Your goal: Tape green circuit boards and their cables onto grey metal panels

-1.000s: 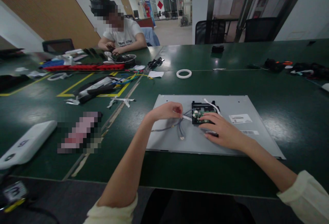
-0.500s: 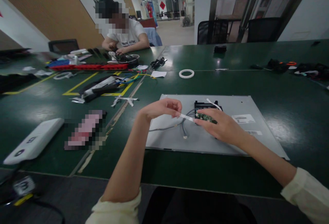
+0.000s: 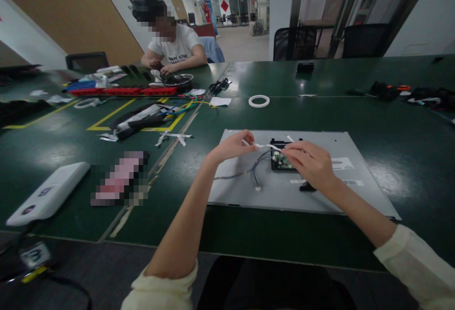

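A thin white strip of tape [image 3: 265, 146] runs between my two hands. My left hand [image 3: 232, 146] pinches its left end between thumb and fingers, and my right hand [image 3: 311, 160] pinches the other end. Beneath them lies a flat grey metal panel [image 3: 232, 191]. On the panel, partly behind my right hand, sits a green circuit board [image 3: 280, 160] in a black frame [image 3: 273, 164]. Grey cables [image 3: 254, 167] trail from the board to the left, one ending in a small pale plug [image 3: 258, 188]. A short white strip [image 3: 290, 138] stands at the frame's back edge.
A roll of white tape [image 3: 259, 101] lies behind the panel. To the left are a pink phone-like object [image 3: 119, 177], a white device [image 3: 50, 194] and crumpled tape scraps [image 3: 174, 138]. Across the green table [image 3: 401, 115], a person [image 3: 176, 47] handles dark cables.
Both hands have risen slightly, with the strip between them. My right hand has moved a little right, uncovering more of the circuit board and a black part below it.
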`<state>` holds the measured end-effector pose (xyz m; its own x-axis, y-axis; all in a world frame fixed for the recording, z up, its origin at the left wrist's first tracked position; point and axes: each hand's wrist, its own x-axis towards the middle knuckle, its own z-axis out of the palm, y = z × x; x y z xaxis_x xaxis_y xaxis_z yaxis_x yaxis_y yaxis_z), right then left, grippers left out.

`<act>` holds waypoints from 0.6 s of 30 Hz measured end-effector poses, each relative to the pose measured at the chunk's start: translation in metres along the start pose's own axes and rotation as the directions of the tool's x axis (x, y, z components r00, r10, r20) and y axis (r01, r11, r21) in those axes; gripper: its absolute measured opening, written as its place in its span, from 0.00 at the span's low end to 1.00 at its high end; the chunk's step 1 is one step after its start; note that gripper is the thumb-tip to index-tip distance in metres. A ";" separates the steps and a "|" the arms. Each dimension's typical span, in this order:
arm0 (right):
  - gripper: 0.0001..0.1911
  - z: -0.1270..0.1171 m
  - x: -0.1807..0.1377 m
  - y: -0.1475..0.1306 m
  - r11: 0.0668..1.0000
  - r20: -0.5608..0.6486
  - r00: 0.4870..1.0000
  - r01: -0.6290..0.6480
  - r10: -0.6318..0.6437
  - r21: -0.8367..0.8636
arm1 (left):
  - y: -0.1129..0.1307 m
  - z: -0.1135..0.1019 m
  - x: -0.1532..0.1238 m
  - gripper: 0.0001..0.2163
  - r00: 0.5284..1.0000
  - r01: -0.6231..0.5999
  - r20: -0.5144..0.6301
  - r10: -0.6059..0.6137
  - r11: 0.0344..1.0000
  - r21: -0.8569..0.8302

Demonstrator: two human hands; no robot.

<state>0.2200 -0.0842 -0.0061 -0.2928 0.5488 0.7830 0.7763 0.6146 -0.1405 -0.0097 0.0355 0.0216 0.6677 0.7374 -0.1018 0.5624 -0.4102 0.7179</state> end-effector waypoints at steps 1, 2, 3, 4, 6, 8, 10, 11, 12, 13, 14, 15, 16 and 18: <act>0.09 0.000 0.001 0.001 0.999 -0.009 0.999 -0.039 0.038 -0.019 | 0.000 0.002 0.000 0.20 0.998 -0.037 0.048 0.033 0.996 0.075; 0.09 0.001 0.002 0.002 0.997 -0.011 0.998 -0.064 0.064 -0.034 | 0.001 0.005 -0.001 0.23 0.992 -0.077 0.114 0.062 0.987 0.140; 0.09 0.001 0.004 0.002 0.996 -0.004 0.997 -0.078 0.078 -0.045 | 0.002 0.007 -0.001 0.25 0.981 -0.113 0.177 0.078 0.974 0.195; 0.10 0.003 0.005 0.001 0.995 0.008 0.996 -0.083 0.083 -0.054 | 0.002 0.009 -0.002 0.26 0.974 -0.132 0.212 0.080 0.961 0.243; 0.10 0.008 0.007 -0.002 0.995 0.037 0.997 -0.071 0.074 -0.076 | 0.001 0.012 -0.002 0.26 0.975 -0.115 0.215 0.050 0.945 0.306; 0.11 0.016 0.007 -0.008 0.993 0.074 0.995 -0.051 0.060 -0.110 | -0.003 0.013 -0.002 0.24 0.982 -0.079 0.185 0.022 0.948 0.309; 0.12 0.026 0.007 -0.013 0.989 0.129 0.990 -0.033 0.051 -0.142 | -0.006 0.011 -0.002 0.23 0.985 -0.069 0.174 0.021 0.957 0.280; 0.12 0.031 0.006 -0.016 0.988 0.160 0.986 -0.025 0.050 -0.152 | -0.008 0.010 -0.001 0.22 0.985 -0.075 0.170 0.029 0.960 0.268; 0.13 0.036 0.006 -0.019 0.987 0.188 0.981 -0.018 0.048 -0.160 | -0.009 0.009 -0.001 0.21 0.985 -0.084 0.166 0.041 0.961 0.263; 0.13 0.040 0.005 -0.021 0.986 0.209 0.977 -0.009 0.044 -0.166 | -0.009 0.008 -0.001 0.20 0.985 -0.096 0.163 0.053 0.960 0.264; 0.13 0.044 0.004 -0.023 0.985 0.226 0.973 0.002 0.037 -0.172 | -0.009 0.006 0.000 0.19 0.984 -0.108 0.165 0.065 0.957 0.270; 0.12 0.047 0.004 -0.025 0.984 0.242 0.970 0.015 0.029 -0.179 | -0.009 0.006 0.000 0.17 0.982 -0.121 0.172 0.075 0.953 0.279; 0.12 0.049 0.003 -0.026 0.982 0.254 0.967 0.026 0.023 -0.185 | -0.008 0.005 0.000 0.16 0.980 -0.134 0.182 0.083 0.949 0.287; 0.12 0.051 0.003 -0.029 0.980 0.275 0.961 0.037 0.018 -0.195 | -0.009 0.005 0.001 0.14 0.977 -0.142 0.196 0.087 0.948 0.285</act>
<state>0.1680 -0.0716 -0.0310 -0.4207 0.6944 0.5838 0.8588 0.5122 0.0096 -0.0116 0.0373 0.0120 0.7967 0.5795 -0.1715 0.5775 -0.6461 0.4991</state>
